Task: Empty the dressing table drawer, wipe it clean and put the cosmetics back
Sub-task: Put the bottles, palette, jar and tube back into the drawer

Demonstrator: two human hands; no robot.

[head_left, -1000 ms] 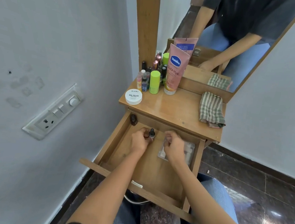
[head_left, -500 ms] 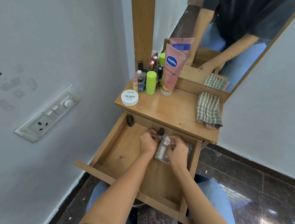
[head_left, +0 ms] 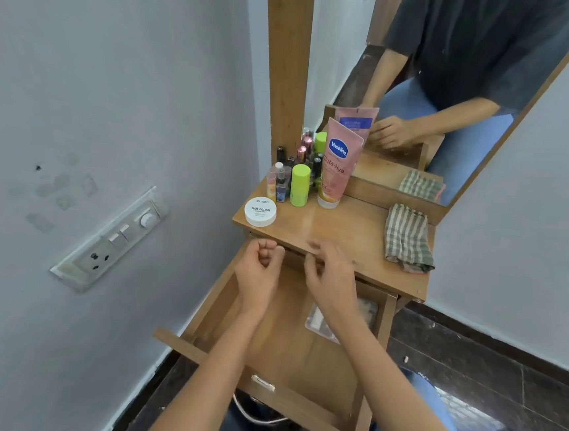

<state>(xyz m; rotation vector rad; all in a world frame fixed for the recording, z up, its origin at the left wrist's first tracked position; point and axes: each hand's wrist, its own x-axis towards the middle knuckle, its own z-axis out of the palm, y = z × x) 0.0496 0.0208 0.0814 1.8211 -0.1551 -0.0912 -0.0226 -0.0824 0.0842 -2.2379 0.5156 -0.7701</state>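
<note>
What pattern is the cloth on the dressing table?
The cloth is green-and-cream checked; head view shows it best.

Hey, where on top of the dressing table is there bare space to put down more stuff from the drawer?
The widest bare patch is mid tabletop, between the Vaseline tube and the checked cloth. A narrower strip lies right of the white jar, along the front edge. The back-left corner is crowded with small bottles.

Pink lotion tube (head_left: 335,171), lime-green bottle (head_left: 300,185), white round tin (head_left: 260,211), green-checked cloth (head_left: 407,242), tan wooden drawer (head_left: 302,354)
</note>
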